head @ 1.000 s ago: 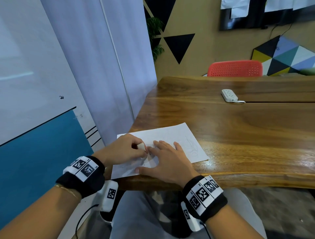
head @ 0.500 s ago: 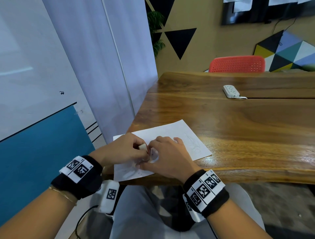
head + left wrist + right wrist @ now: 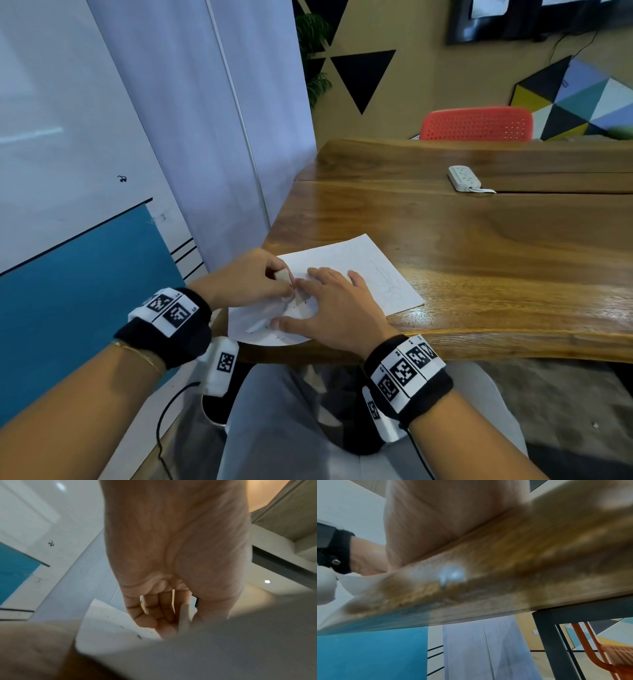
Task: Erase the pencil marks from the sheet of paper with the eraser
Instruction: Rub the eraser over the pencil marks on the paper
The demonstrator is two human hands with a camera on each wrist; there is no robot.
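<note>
A white sheet of paper [image 3: 346,260] lies at the near left corner of the wooden table [image 3: 479,246], with faint pencil lines [image 3: 388,282] on its right part and small dark marks near its front edge. My left hand [image 3: 253,277] pinches a small whitish eraser [image 3: 282,275] and presses it on the paper. My right hand [image 3: 329,305] lies flat on the sheet, fingers spread, just right of the eraser. In the left wrist view my left hand's curled fingers [image 3: 154,615] sit over the paper [image 3: 109,622]. The right wrist view shows only my palm and the table edge [image 3: 488,588].
A white power strip [image 3: 464,178] lies far back on the table. A red chair [image 3: 476,123] stands behind it. A white and blue wall panel [image 3: 85,240] and a pale curtain [image 3: 212,120] close the left side. The paper's near left corner overhangs the table edge.
The left hand with the eraser has shifted slightly across the paper. The right hand's fingers bunched towards the eraser half a second ago and are spread flat again now.
</note>
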